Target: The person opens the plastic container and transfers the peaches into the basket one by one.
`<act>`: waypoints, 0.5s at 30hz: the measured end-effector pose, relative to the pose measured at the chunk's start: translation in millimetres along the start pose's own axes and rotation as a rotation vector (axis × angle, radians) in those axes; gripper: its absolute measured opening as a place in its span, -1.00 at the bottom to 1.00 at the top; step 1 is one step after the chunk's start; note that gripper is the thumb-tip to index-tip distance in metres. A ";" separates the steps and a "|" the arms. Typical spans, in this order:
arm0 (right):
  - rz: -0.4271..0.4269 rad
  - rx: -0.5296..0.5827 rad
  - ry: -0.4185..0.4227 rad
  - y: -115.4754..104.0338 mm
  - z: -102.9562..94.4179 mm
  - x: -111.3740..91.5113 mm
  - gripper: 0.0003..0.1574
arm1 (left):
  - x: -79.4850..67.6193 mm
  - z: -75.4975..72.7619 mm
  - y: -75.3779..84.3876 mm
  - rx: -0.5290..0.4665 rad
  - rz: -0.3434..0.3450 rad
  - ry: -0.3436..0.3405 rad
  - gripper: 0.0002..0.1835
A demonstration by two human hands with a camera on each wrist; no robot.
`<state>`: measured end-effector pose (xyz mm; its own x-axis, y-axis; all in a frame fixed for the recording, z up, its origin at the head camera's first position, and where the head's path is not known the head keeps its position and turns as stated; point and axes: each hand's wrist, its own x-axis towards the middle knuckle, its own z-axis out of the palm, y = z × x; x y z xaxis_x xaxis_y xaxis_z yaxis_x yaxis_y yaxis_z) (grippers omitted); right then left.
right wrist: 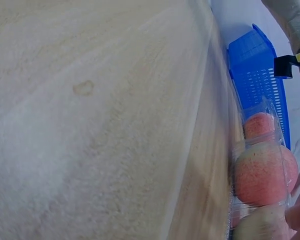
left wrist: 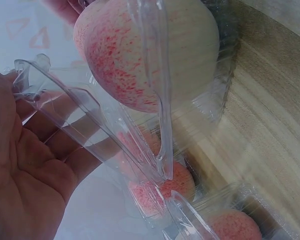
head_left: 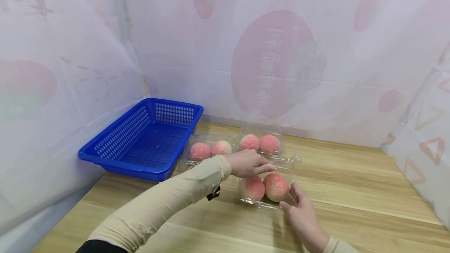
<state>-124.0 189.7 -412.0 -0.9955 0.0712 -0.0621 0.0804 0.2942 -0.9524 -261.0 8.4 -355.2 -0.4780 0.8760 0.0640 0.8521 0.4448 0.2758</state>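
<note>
A clear plastic clamshell box (head_left: 261, 203) sits on the table with two pink-and-cream peaches (head_left: 276, 187) inside. Its lid (left wrist: 92, 127) is raised at a slant, and my left hand (head_left: 246, 163) grips it by the edge, the fingers showing through the plastic in the left wrist view. At the box's right front corner, my right hand (head_left: 305, 217) holds the side between thumb and fingers. Behind my left hand stand two more clear boxes, one with a pair of peaches (head_left: 211, 150) and one with another pair (head_left: 259, 143).
A blue slotted basket (head_left: 140, 171) stands at the left, close to the two rear boxes. White printed cloth (head_left: 218, 46) walls the table at the back and sides. Bare wooden tabletop (head_left: 355, 190) extends to the right.
</note>
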 end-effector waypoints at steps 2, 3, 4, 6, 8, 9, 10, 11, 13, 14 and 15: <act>0.012 0.028 -0.011 -0.8 -2.0 0.2 -0.01 | 0.1 -0.3 0.5 0.005 -0.005 -0.003 -0.59; 0.021 0.043 -0.016 -1.1 -3.0 0.4 -0.01 | 0.2 -0.4 0.7 0.007 -0.007 -0.003 -0.59; 0.030 0.052 -0.016 -1.3 -4.1 0.6 -0.01 | 0.2 -0.6 0.9 0.007 -0.008 -0.004 -0.59; 0.045 0.073 -0.018 -2.2 -6.3 0.8 -0.02 | 0.2 -1.0 1.3 0.003 -0.008 -0.007 -0.59; 0.061 0.088 -0.016 -2.7 -8.7 1.2 -0.06 | 0.1 -1.9 1.6 -0.005 -0.008 -0.013 -0.59; 0.065 0.100 -0.014 -2.9 -9.9 1.4 -0.08 | 0.0 -2.5 1.8 -0.017 -0.008 -0.016 -0.58; 0.068 0.108 -0.011 -3.0 -11.0 1.6 -0.10 | -0.2 -3.2 2.0 -0.027 -0.009 -0.019 -0.58; 0.070 0.116 -0.010 -3.0 -12.0 2.1 -0.12 | -0.3 -3.9 2.0 -0.040 -0.012 -0.023 -0.58; 0.074 0.125 -0.008 -3.2 -13.5 2.9 -0.15 | -0.5 -5.4 1.9 -0.060 -0.019 -0.028 -0.57; 0.072 0.126 -0.007 -3.5 -14.1 3.4 -0.16 | -0.7 -6.5 1.8 -0.071 -0.023 -0.031 -0.57; 0.069 0.125 -0.005 -3.7 -14.5 4.0 -0.17 | -0.5 -7.3 1.4 -0.081 -0.022 -0.033 -0.57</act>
<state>-127.5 202.7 -404.4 -0.9881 0.0818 -0.1299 0.1421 0.1674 -0.9756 -261.2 7.2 -347.8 -0.4878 0.8726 0.0258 0.8210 0.4484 0.3534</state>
